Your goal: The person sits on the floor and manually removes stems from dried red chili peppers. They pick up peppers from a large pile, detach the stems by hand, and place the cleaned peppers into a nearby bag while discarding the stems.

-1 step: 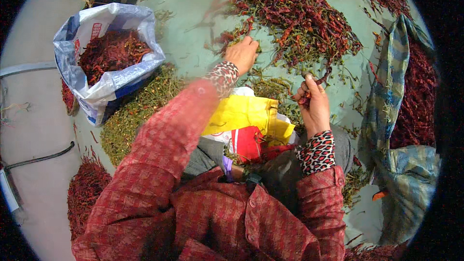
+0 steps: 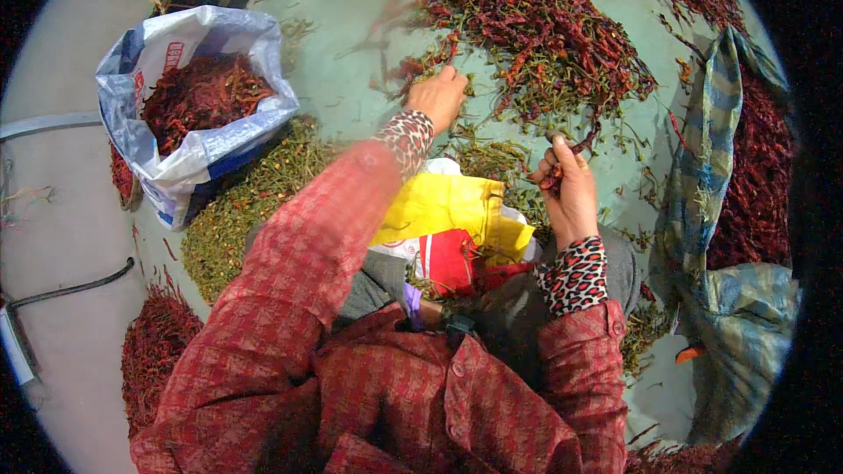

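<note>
My left hand (image 2: 436, 98) is stretched forward, its fingers curled down at a small clump of dried red chilies (image 2: 428, 61) left of the main heap. Its fingertips are hidden, so what they grip cannot be made out. Closer to my lap on the right, my right hand (image 2: 575, 197) is closed round a few dried chilies (image 2: 553, 178), the thumb pressing on top. A dark, wrinkled chili (image 2: 594, 136) sticks out beyond that thumb. Ahead of both hands lies the large heap of chilies (image 2: 549, 31) with greenish stems among them.
A white and blue sack (image 2: 211, 136) of red chili pieces stands at the left, beside a pile of green stems (image 2: 228, 228). At the right is a checked sack (image 2: 702, 202) full of chilies. Yellow cloth (image 2: 443, 206) covers my lap; more chilies (image 2: 158, 355) lie lower left.
</note>
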A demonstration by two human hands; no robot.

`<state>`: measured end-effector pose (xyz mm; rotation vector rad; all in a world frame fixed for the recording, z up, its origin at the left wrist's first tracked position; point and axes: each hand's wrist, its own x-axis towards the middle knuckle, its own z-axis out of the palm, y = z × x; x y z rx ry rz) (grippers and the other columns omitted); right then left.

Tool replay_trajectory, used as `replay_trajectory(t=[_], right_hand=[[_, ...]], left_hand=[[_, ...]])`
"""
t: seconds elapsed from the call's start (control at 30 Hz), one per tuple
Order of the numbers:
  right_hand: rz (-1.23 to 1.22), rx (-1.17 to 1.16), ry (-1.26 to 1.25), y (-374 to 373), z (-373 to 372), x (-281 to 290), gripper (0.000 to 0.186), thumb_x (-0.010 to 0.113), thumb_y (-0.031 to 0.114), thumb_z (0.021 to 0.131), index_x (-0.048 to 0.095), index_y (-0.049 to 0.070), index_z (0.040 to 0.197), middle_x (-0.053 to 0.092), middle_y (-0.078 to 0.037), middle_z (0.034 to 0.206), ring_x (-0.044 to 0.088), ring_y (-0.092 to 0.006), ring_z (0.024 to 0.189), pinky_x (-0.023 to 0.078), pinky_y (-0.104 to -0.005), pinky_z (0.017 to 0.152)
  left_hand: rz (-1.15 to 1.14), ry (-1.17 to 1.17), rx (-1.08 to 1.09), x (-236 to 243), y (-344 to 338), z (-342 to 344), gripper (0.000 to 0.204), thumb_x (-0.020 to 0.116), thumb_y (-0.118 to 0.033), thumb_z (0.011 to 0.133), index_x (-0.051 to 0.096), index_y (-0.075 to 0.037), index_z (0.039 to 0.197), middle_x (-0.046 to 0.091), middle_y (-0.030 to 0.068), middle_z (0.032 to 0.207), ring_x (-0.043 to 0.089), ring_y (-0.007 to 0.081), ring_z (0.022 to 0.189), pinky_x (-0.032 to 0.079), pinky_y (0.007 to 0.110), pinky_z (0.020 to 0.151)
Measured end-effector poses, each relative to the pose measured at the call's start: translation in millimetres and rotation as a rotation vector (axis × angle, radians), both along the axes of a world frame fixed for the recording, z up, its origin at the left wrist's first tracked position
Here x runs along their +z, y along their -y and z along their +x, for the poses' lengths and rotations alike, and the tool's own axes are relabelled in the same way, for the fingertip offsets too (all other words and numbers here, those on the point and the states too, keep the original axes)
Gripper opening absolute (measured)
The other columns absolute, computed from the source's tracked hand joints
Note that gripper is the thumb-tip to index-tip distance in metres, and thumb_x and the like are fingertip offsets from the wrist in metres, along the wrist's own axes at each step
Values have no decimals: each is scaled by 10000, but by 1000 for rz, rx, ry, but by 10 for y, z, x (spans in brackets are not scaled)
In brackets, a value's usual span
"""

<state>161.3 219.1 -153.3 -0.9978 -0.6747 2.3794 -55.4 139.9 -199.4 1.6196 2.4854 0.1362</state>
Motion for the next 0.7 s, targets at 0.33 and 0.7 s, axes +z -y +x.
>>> replay_trajectory(t=[0.33, 0.7], right_hand=[[74, 74, 70, 96, -43, -13, 142, 513, 200, 829, 514, 61, 858, 484, 19, 647, 458, -80, 557, 372, -212, 485], [317, 422, 34, 387, -112, 61, 238, 432, 271, 870, 517, 49, 885, 518, 11, 695, 478, -72, 595, 392, -216, 521]], left_hand=[[509, 852, 359, 457, 281, -448, 267, 448, -173, 838, 492, -4, 1041, 568, 56, 867, 541, 145, 769, 425, 268, 714], [359, 1317, 232, 760, 522, 949, 345, 448, -210, 857, 442, -1, 1131, 513, 54, 1055, 478, 135, 953, 382, 254, 832]])
